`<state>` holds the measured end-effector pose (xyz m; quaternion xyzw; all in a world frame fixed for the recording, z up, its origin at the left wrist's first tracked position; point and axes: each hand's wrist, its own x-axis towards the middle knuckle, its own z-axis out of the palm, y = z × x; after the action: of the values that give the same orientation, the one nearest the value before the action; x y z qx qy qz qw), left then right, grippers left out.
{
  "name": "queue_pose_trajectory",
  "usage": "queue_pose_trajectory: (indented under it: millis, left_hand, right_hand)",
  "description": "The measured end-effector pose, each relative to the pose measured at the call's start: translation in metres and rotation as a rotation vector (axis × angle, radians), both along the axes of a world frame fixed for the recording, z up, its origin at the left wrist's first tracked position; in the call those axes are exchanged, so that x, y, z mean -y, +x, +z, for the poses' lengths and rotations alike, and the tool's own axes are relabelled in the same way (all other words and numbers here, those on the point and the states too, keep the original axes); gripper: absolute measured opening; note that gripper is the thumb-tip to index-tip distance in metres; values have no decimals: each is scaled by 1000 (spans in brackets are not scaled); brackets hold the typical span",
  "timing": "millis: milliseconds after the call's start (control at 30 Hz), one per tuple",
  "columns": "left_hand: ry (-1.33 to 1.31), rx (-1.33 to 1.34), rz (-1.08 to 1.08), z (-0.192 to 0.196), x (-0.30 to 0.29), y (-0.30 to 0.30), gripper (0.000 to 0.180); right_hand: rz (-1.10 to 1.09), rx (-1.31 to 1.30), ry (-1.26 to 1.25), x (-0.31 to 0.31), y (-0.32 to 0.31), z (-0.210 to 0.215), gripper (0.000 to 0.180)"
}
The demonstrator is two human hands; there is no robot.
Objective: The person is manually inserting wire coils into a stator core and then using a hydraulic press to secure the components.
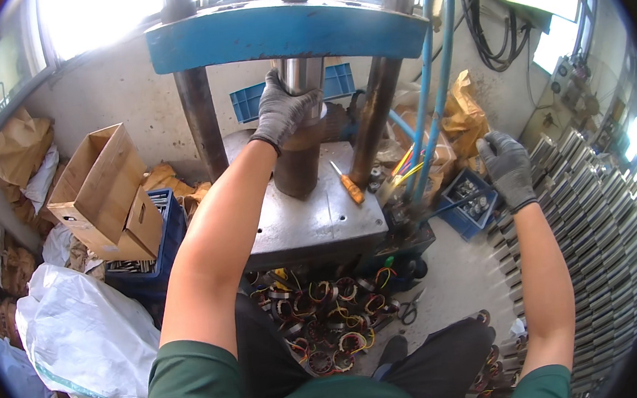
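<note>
My left hand (280, 111), in a grey glove, is wrapped round the upright metal cylinder (302, 75) below the blue crossbeam (285, 33) of a press. Under that hand a darker, thicker cylinder (299, 163) stands on the steel press table (320, 214). Gloved too, my right hand (509, 171) is out to the right with its fingers curled, above and beside a small blue bin (466, 220) of metal parts. What its fingers hold, if anything, is hidden. A screwdriver (347, 183) with an orange handle lies on the press table.
Wound motor stators (336, 319) with coloured wires lie on the floor below the press. Stacked metal shafts (594, 235) fill the right side. A wooden box (98, 195) sits over a blue crate (173, 227) at left, near a white sack (84, 333). Blue hoses (435, 105) hang beside the press; scissors (410, 311) lie on the floor.
</note>
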<state>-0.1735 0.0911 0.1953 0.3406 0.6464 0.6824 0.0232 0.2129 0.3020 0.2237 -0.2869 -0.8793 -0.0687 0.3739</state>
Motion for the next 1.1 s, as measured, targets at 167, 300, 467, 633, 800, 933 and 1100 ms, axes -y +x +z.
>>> queue_pose_trajectory:
  millis: [167, 300, 467, 633, 800, 933, 1100]
  left_hand:
    - [195, 0, 47, -25, 17, 34, 102]
    - [634, 474, -251, -64, 60, 102, 99]
    - [652, 772, -296, -168, 91, 115, 77]
    - [661, 1187, -283, -199, 89, 103, 67]
    - [629, 1226, -154, -208, 86, 87, 78]
    - [537, 1235, -98, -195, 104, 80, 55]
    - [447, 1002, -65, -190, 122, 71, 61]
  right_hand:
    - [61, 34, 169, 11, 38, -20, 21]
    - [189, 192, 267, 64, 89, -59, 21]
    - [262, 581, 314, 174, 74, -59, 47]
    - [724, 223, -93, 212, -19, -99, 49]
    - [650, 164, -160, 200, -133, -170, 67]
    - [648, 131, -516, 199, -187, -208, 84]
    - [756, 18, -574, 200, -227, -246, 108]
